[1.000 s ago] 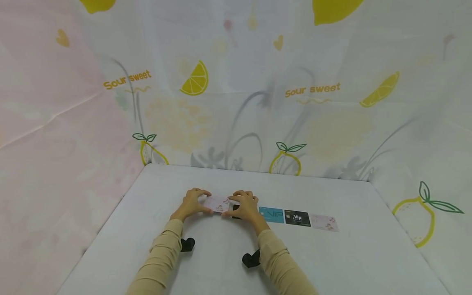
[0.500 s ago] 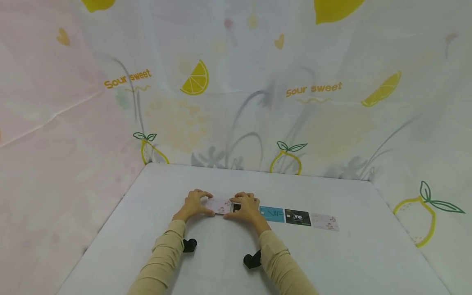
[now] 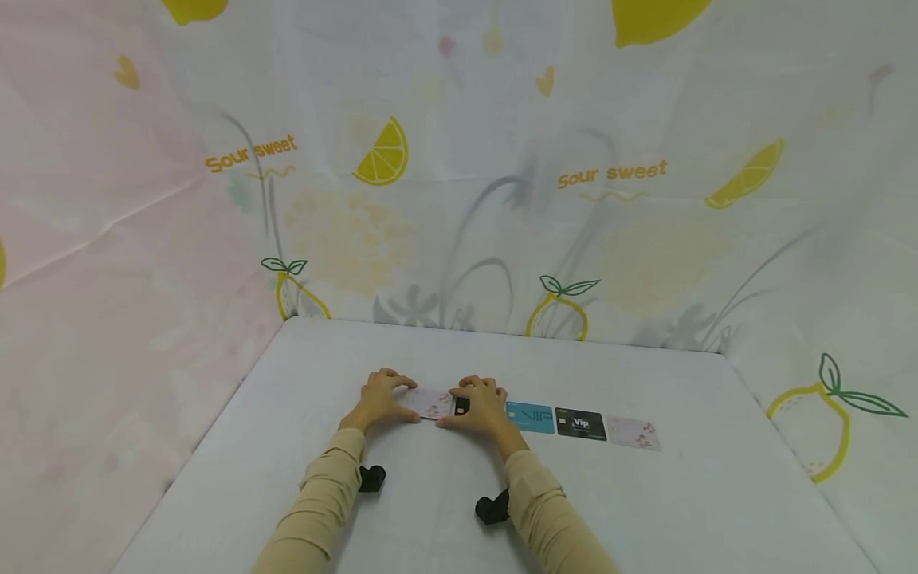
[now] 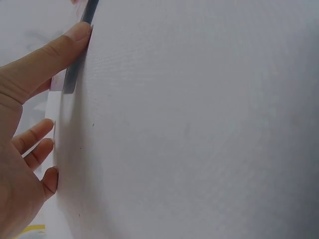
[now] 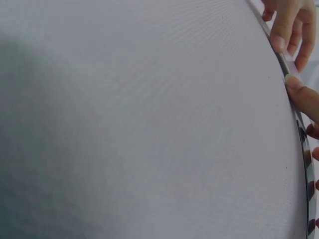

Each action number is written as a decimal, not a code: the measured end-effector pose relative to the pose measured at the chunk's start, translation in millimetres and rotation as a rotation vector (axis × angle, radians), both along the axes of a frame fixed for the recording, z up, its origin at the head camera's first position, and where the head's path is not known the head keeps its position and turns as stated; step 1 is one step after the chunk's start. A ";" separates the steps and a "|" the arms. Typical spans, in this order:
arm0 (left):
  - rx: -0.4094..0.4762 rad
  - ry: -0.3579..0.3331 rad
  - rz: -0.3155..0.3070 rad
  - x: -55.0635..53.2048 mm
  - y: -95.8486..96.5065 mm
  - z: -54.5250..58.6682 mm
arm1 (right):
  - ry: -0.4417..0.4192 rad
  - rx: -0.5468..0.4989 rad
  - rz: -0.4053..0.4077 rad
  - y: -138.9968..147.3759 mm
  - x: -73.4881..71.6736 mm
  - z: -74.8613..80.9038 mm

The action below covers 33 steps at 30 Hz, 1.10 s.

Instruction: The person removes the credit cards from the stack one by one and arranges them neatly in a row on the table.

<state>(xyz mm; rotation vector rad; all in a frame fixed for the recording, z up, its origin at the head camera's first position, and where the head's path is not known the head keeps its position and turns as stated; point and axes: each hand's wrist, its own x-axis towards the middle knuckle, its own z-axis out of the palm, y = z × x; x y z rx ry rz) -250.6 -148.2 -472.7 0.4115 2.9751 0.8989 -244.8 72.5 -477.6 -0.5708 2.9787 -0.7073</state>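
In the head view a pale pink floral card [image 3: 430, 402] lies between my two hands at the left end of a row of cards. My left hand [image 3: 380, 399] pinches its left end, thumb on the near edge and fingers at the far edge. My right hand [image 3: 480, 405] grips its right end the same way and partly covers a black card [image 3: 461, 406] beside it. The left wrist view shows the left thumb [image 4: 65, 47] against the card's dark edge [image 4: 75, 74]. In the right wrist view the right thumb [image 5: 299, 92] presses that edge close to the left hand [image 5: 291, 25].
The row continues to the right with a blue VIP card [image 3: 531, 417], a black Vip card [image 3: 581, 424] and another pink floral card [image 3: 634, 433]. They lie on a white table [image 3: 430, 510], enclosed by lemon-print cloth [image 3: 459, 223] at the back and sides.
The pink card and both hands have shifted slightly right and closer to the near side. More of the black card beside it shows now. The other cards stay in place.
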 end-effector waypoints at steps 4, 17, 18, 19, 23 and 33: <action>-0.016 -0.001 -0.001 -2.1 0.3 -5.2 | 0.009 -0.013 0.002 1.8 0.7 -1.9; -0.056 -0.022 0.022 -0.4 2.6 -4.1 | 0.024 -0.008 0.015 3.2 3.4 -4.4; -0.056 -0.026 0.024 -0.8 2.8 -4.4 | 0.027 -0.005 0.013 3.3 3.3 -4.7; -0.059 -0.028 0.025 -0.8 2.7 -4.9 | 0.029 -0.004 0.012 3.0 3.4 -5.1; -0.055 -0.029 0.024 -0.6 2.6 -5.4 | 0.034 0.000 0.006 2.5 3.3 -6.3; -0.029 -0.012 0.020 -0.3 0.5 -8.2 | 0.044 0.004 0.004 2.9 3.6 -7.2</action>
